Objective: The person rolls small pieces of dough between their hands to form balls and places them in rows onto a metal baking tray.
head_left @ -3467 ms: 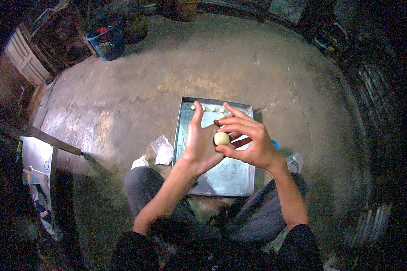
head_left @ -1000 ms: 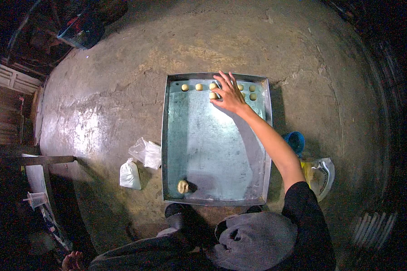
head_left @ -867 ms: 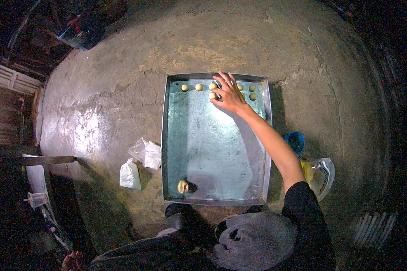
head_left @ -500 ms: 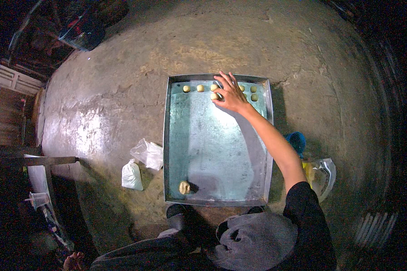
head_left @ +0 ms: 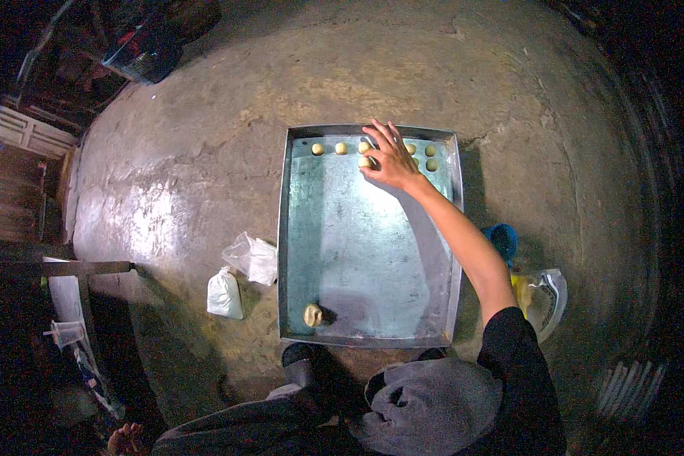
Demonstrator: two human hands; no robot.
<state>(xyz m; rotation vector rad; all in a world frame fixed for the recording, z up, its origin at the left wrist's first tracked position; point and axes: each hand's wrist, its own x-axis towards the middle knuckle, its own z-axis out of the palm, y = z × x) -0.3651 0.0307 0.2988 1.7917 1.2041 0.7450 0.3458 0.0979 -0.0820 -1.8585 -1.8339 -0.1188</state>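
My right hand (head_left: 391,159) reaches over the far end of a shallow metal tray (head_left: 284,228), its thumb and index finger closed on a small pale dough ball (head_left: 365,163); the other fingers stretch above it. Small balls (head_left: 341,148) form a row along the far wall, with others just nearer on the right (head_left: 431,164). A larger, creased dough lump (head_left: 312,315) lies at the tray's near-left corner. At the dim lower-left edge is what looks like my left hand (head_left: 126,439), mostly out of view; its grip is unclear.
A tied white bag (head_left: 224,296) and a loose bag (head_left: 252,258) lie left of the tray. A blue cup (head_left: 501,242) and a clear-and-yellow package (head_left: 543,300) are to the right. A wooden bar (head_left: 91,267), small plastic cup (head_left: 67,333) and dark basket (head_left: 140,57) stand left.
Earlier both hands held a ball together over the tray; since then they parted, and my right hand reached to the far rows. Over the last second it has stayed there while the view shifted slightly.
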